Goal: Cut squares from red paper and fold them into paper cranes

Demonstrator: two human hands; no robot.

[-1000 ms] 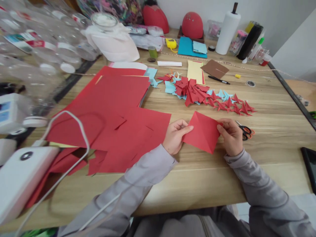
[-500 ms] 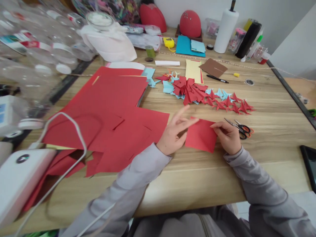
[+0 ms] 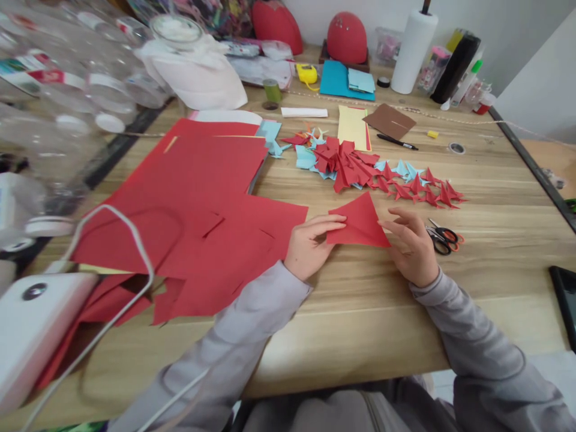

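Note:
Between my hands is a small square of red paper (image 3: 359, 223), tilted up off the table with a faint crease across it. My left hand (image 3: 312, 245) pinches its left edge, thumb below and fingers on top. My right hand (image 3: 413, 246) is at the right edge, fingers apart and fingertips close to the paper; whether they touch it I cannot tell. Just right of that hand lie scissors (image 3: 443, 240) with black and orange handles. Beyond the paper sits a pile of folded red paper pieces (image 3: 346, 163), with small red paper stars (image 3: 418, 187) trailing off to the right.
Large red sheets (image 3: 198, 204) cover the table's left side. A white device with a cable (image 3: 49, 324) and clear plastic bottles (image 3: 103, 96) stand further left. Behind are a yellow tape measure (image 3: 307, 73), brown paper (image 3: 389, 123) and a black pen (image 3: 396, 142). A phone (image 3: 564, 300) lies far right.
The red square has turned and lifted at an angle. My left hand, earlier with fingers stretched out, now grips its left edge. My right hand's pinch has loosened and its fingers have spread.

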